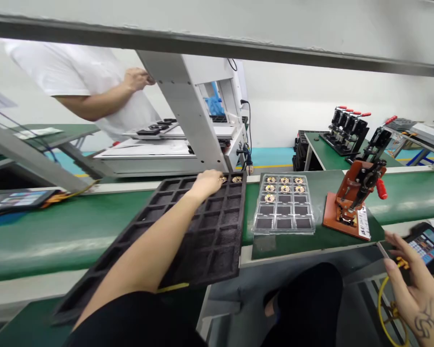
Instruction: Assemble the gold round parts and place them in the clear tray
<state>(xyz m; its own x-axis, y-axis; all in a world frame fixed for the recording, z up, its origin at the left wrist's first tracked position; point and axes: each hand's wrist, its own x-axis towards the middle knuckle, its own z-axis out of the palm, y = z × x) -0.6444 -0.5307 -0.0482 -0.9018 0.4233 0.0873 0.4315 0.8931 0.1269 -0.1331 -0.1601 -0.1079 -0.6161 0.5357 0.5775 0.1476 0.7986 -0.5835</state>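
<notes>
**Clear tray [284, 223] close to half filled: seven gold rings [269, 198] in, eight pockets without**

Nearest, to the right of the clear tray and lower than it, the right hand [414, 277] sits with thumb and fingers parted; a thin pale edge shows between them, and whether they pinch it is impossible to make out. A handheld screen [429, 245] lies just beyond that hand.

In the clear tray, the two far rows are complete and the third has one ring, at its left. The other eight pockets show dark bottoms, so I judge the filling a little short of halfway.

Just right of the clear tray stands a red clamp [350, 185], with no gold ring that I can see in it.

Left of the clear tray is a black tray [226, 241]. At its far edge the left hand [209, 182] has its fingers bent at one gold ring; the view does not settle whether they grip it. A second ring lies just beside, in the corner pocket nearest the clear tray.

Well beyond, a co-worker [94, 94] stands with one hand raised.
</notes>
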